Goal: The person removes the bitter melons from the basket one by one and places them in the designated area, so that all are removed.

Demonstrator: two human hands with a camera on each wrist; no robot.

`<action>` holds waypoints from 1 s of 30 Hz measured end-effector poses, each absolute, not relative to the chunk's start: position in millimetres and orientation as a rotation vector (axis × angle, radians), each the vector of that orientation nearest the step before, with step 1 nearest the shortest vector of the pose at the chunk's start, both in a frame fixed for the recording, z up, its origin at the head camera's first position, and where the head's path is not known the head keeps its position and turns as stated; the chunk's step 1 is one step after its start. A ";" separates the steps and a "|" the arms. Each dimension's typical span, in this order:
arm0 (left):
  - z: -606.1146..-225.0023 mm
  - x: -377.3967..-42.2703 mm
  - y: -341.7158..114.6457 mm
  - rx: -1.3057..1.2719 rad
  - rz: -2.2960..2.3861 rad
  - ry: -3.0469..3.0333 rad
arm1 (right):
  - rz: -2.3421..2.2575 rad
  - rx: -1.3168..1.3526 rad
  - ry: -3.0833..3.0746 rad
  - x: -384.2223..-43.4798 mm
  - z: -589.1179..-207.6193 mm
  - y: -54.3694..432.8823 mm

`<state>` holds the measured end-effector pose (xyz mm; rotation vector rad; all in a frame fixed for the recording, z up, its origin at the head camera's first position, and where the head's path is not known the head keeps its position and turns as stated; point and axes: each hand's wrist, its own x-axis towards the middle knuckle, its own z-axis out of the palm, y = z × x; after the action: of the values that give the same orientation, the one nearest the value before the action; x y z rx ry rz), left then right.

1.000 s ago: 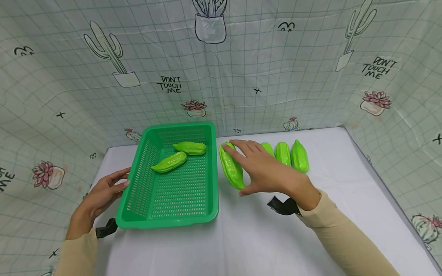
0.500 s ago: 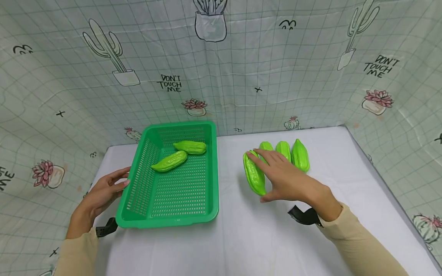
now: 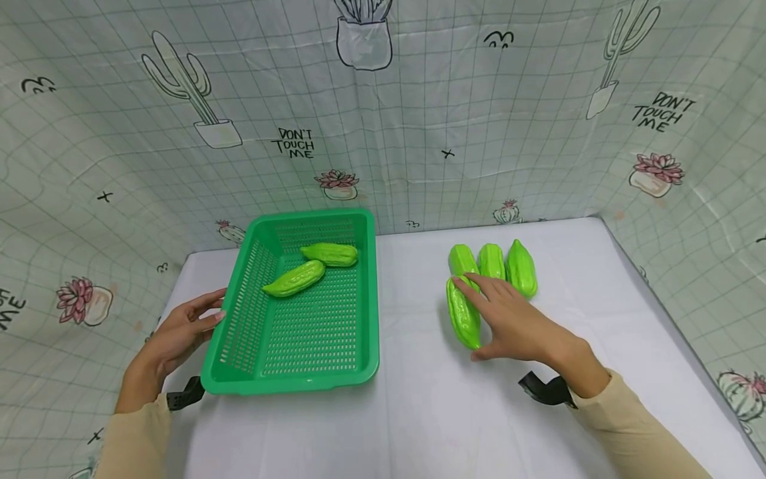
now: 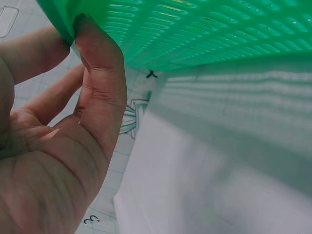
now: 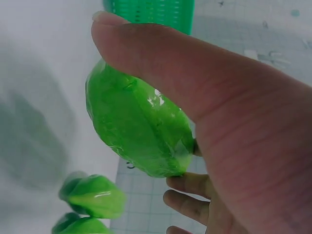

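Observation:
In the head view my right hand (image 3: 520,326) holds a bright green bitter melon (image 3: 462,318) by its two ends, between thumb and fingers. The right wrist view shows the same bitter melon (image 5: 136,119) over the white surface, its shadow to the left. Beyond it lie three more bitter melons, the left one (image 3: 461,258) partly covered, a middle one (image 3: 492,259) and a right one (image 3: 522,269). My left hand (image 3: 179,336) pinches the left rim of the green plastic basket (image 3: 287,386). Inside the basket are two bitter melons (image 3: 294,279).
A white cloth (image 3: 419,426) covers the table. Patterned fabric (image 3: 407,120) with cactus drawings stands at the back and both sides, close behind the basket and the row. Black straps (image 3: 546,389) sit on both wrists.
My right hand has carried the bitter melon from beside the basket's right rim rightward and toward me, to just in front of the row. My left hand and the basket have stayed put.

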<state>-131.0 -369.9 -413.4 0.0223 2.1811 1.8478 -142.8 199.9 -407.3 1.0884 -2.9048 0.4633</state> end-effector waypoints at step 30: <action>-414.2 -129.5 -370.7 0.059 1.914 2.143 | 0.472 0.996 -2.942 -136.4 -448.8 220.1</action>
<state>-129.5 -370.7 -414.2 0.0591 2.1427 1.9139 -136.4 220.1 -448.8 0.9961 -2.9424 0.4720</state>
